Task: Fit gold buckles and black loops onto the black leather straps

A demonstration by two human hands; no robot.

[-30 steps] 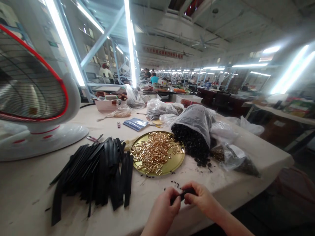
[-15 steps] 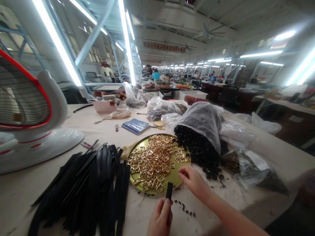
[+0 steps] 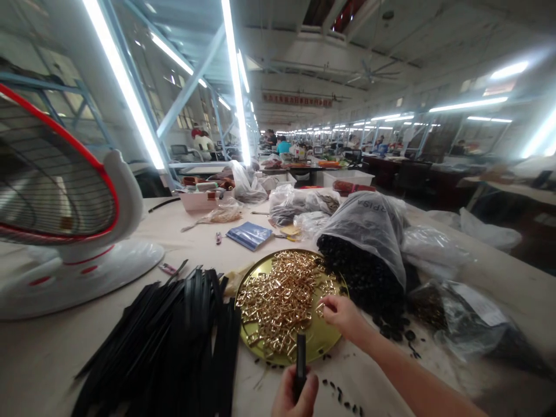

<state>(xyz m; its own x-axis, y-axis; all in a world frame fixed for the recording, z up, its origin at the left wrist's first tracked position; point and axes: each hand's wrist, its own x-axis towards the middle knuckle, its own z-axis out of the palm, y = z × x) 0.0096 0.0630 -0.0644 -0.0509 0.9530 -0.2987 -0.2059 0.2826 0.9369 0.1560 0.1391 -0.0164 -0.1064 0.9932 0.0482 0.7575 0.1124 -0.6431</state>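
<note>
My left hand (image 3: 295, 394) is closed around a short black strap (image 3: 301, 353), whose end points up in front of the round gold tray (image 3: 324, 336). A heap of small gold-coloured metal buckles (image 3: 282, 301) covers much of that tray. Over its right side, my right hand (image 3: 343, 317) pinches a single gold buckle (image 3: 320, 309) between thumb and fingers. Left of the tray lies a thick bundle of black straps (image 3: 174, 347). Small black pieces (image 3: 360, 278) spill from a translucent plastic bag (image 3: 369, 226) on the right.
A white fan (image 3: 125, 202) with a red-rimmed guard stands at the left. Behind the tray lie a blue packet (image 3: 249, 235) and a pink box (image 3: 197, 201). Clear bags (image 3: 473, 318) sit at the right; scattered black bits (image 3: 343, 397) lie near my hands. People work farther back.
My right hand has come over the tray's right side and now has a buckle in its fingertips. The strap stays in my left hand. The whole view has shifted slightly.
</note>
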